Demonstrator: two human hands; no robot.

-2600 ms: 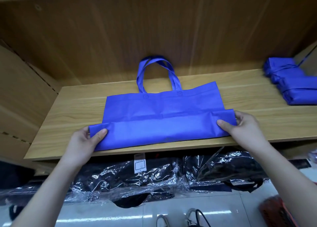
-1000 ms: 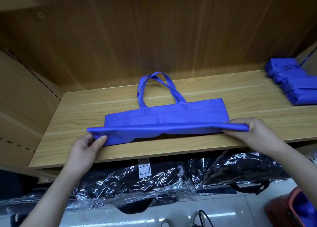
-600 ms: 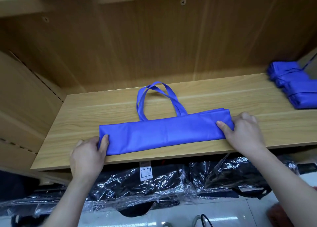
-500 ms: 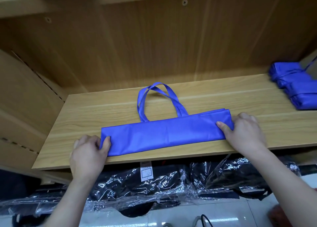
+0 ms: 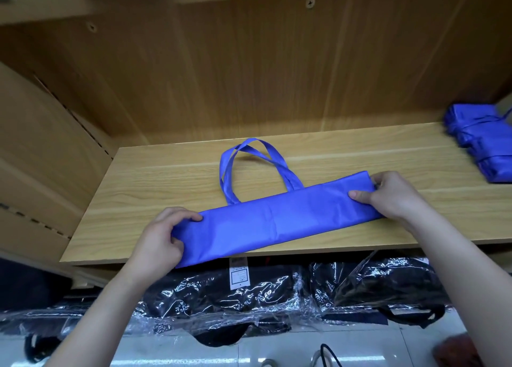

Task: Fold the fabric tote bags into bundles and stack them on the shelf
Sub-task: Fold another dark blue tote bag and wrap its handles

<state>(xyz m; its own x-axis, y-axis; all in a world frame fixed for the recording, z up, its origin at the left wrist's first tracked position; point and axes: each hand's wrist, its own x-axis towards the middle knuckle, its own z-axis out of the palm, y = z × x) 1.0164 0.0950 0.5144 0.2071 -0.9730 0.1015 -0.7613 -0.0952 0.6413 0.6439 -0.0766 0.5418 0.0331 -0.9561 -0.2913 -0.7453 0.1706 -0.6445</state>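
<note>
A blue fabric tote bag (image 5: 277, 219) lies folded into a long narrow strip along the front of the wooden shelf (image 5: 166, 178), tilted up to the right. Its two handles (image 5: 249, 161) loop toward the back. My left hand (image 5: 160, 239) grips the strip's left end, fingers curled over it, and that end hangs past the shelf edge. My right hand (image 5: 393, 195) pinches the right end, thumb on top. A stack of folded blue bundles (image 5: 482, 145) sits at the shelf's far right.
Wooden back panel and left side wall enclose the shelf. Below the shelf edge lie black bags wrapped in clear plastic (image 5: 249, 297) with a white label (image 5: 239, 274). A tiled floor shows at the bottom.
The bag went from a wide flat sheet to a narrow strip, its near edge lifted and folded back. Since half a second ago my left hand has closed around the left end.
</note>
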